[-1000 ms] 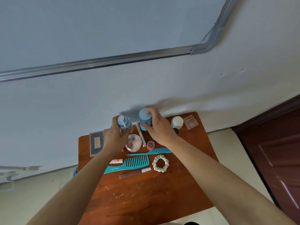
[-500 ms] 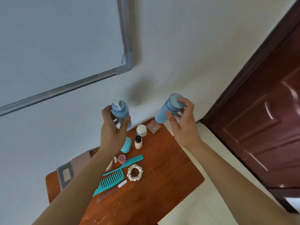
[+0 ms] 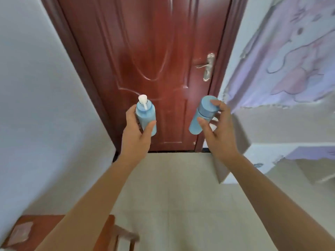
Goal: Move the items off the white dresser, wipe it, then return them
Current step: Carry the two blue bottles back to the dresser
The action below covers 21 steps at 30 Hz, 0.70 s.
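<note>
From the head camera, the left hand grips a light-blue plastic pump bottle with a white nozzle, thumb and fingers wrapped round its body, holding it upright in the air. The right hand holds a light-blue cylindrical capped bottle, tilted, with the fingers curled over its cap and the thumb pressed on its side. Both bottles are raised in front of a dark red wooden door with a silver lever handle. A reddish-brown wooden table corner shows at bottom left. White furniture draped with lilac patterned cloth stands at the right.
</note>
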Motion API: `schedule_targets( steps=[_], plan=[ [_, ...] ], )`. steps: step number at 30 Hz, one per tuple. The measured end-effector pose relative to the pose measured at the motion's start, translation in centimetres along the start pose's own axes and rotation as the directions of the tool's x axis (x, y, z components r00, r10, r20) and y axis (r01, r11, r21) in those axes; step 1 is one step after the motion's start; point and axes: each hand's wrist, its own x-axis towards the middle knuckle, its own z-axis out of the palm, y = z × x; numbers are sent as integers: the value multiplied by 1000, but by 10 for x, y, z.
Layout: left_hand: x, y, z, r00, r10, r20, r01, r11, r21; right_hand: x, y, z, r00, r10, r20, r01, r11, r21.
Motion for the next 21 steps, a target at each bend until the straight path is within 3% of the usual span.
schedule_targets(
  steps=[7, 11, 21],
  plan=[
    [8, 118, 248, 927, 177, 330, -96, 964, -247, 5, 70, -251, 952, 54, -301, -116, 975, -192],
    [-3, 179, 353, 870, 247, 427, -98, 935, -341, 5, 95, -359, 892, 73, -447, -203, 947, -250],
    [2, 232, 560, 772, 307, 556, -97, 922, -375, 18, 209, -513, 795, 133, -591, -342, 904, -256]
  ],
)
